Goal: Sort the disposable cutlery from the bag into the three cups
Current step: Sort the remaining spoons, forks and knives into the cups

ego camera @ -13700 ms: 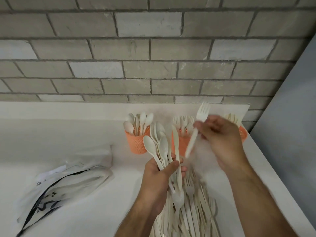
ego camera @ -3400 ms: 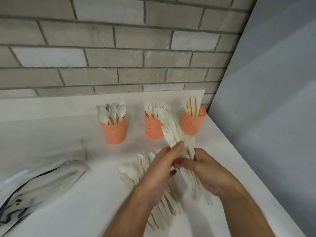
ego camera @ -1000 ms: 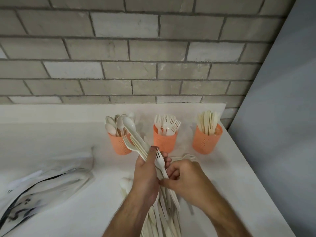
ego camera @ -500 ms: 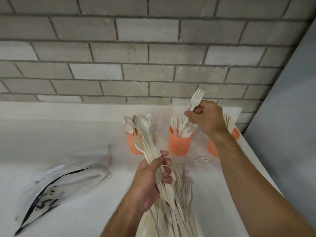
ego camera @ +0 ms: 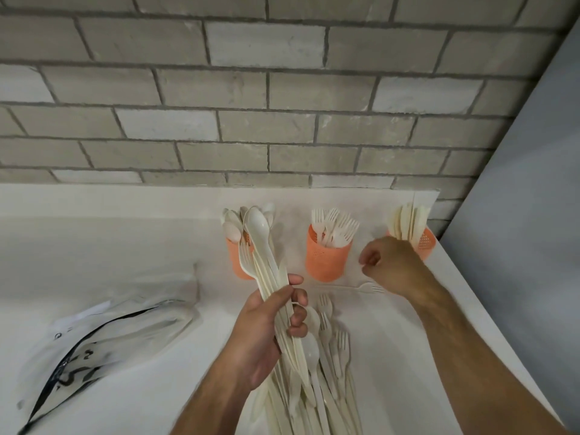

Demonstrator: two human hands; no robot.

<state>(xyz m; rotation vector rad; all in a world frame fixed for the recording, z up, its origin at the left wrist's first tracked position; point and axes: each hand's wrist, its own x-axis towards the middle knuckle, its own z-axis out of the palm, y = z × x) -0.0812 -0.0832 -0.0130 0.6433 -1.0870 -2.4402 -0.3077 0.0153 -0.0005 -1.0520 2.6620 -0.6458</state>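
The left hand (ego camera: pixel 266 331) is gripping a bundle of cutlery (ego camera: pixel 270 277), fingers and thumb curled round the handles, so that the long axis is running from the person up and slightly left toward the spoon cup (ego camera: pixel 240 262); a large spoon bowl is topping the bundle right in front of that cup. The right hand (ego camera: pixel 392 265) is hanging loosely curled and holding nothing, just right of the fork cup (ego camera: pixel 326 259) and in front of the knife cup (ego camera: pixel 423 244). Taking the fork cup as the landmark: the spoon cup is standing to its left, the knife cup to its right, a stray fork (ego camera: pixel 361 287) is lying on the desk (ego camera: pixel 141 356) just in front of it, its handle running left and tines right, and the unsorted pile (ego camera: pixel 329 365) is lying further in front, handles toward the person. The bag (ego camera: pixel 110 337) is lying well to the left. The right hand is nearer both the stray fork and the bundle, so the next pick probably falls to it. Half a second ago this hand was holding a fork above the fork cup; now that fork is gone from it, likely dropped among the forks there, and the hand has come down and away.
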